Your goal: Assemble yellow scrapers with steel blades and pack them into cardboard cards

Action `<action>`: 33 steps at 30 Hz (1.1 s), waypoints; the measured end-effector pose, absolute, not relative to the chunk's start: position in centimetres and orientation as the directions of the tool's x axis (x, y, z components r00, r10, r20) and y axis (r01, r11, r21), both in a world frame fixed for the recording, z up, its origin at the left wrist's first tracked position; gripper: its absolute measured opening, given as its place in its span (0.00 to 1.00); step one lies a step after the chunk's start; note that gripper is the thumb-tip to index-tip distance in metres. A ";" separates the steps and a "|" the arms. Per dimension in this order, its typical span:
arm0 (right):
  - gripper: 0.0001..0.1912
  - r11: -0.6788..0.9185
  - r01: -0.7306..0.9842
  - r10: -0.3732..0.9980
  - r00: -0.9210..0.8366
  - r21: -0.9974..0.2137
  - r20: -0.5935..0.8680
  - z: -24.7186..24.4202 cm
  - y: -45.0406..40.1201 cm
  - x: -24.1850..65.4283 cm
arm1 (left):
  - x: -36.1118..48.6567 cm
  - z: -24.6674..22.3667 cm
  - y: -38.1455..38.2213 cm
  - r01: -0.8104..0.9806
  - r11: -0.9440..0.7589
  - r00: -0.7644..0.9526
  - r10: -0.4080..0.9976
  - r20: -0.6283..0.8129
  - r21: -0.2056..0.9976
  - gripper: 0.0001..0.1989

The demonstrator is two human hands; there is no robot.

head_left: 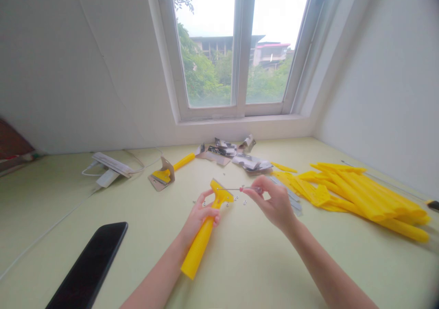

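Note:
My left hand (202, 215) is wrapped round the neck of a yellow scraper (200, 245), whose wide head points away from me and whose handle slants down toward me. In my right hand (274, 199) is a thin screwdriver (233, 189), held level between the fingers. Its tip meets the scraper's head near a small screw. Several small metal nuts (244, 203) lie on the table between my hands, just right of the scraper head.
Yellow handles and parts (370, 194) are piled at the right, beside metal blades (295, 201). Card packaging (219, 155) lies near the window. Another yellow scraper (183, 162), a power strip (111, 165) and a black phone (92, 263) are on the left of the table (154, 226).

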State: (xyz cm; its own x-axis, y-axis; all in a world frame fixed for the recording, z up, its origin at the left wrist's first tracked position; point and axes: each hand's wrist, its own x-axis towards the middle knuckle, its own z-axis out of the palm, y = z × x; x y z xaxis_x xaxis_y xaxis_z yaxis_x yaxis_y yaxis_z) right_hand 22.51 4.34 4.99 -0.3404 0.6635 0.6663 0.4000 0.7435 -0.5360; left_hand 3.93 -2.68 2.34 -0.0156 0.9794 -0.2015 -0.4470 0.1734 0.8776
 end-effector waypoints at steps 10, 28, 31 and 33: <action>0.05 0.718 0.393 0.696 -0.433 -0.575 0.573 5.1 4.0 22.4 | 4.1 2.3 -2.8 -0.454 0.156 -0.027 0.982 -0.189 0.877 0.31; 0.06 0.722 0.428 0.692 -0.461 -0.545 0.556 5.1 4.2 22.5 | 3.9 2.4 -2.7 -0.467 0.171 -0.034 0.977 -0.210 0.868 0.32; 0.04 0.737 0.358 0.671 -0.489 -0.574 0.557 5.3 3.9 22.4 | 3.9 2.5 -2.8 -0.472 0.169 -0.052 0.975 -0.218 0.865 0.31; 0.05 0.733 0.344 0.675 -0.474 -0.588 0.565 5.3 3.8 22.3 | 3.9 2.5 -2.8 -0.469 0.173 -0.048 0.974 -0.220 0.866 0.32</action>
State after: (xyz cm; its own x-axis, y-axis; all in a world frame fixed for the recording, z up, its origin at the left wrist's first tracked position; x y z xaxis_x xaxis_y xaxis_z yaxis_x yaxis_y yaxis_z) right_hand 22.29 3.85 5.35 -0.4738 0.6755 0.5650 0.3437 0.7326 -0.5876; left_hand 3.88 -2.75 2.55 -0.0479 0.9742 -0.2204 -0.4690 0.1729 0.8661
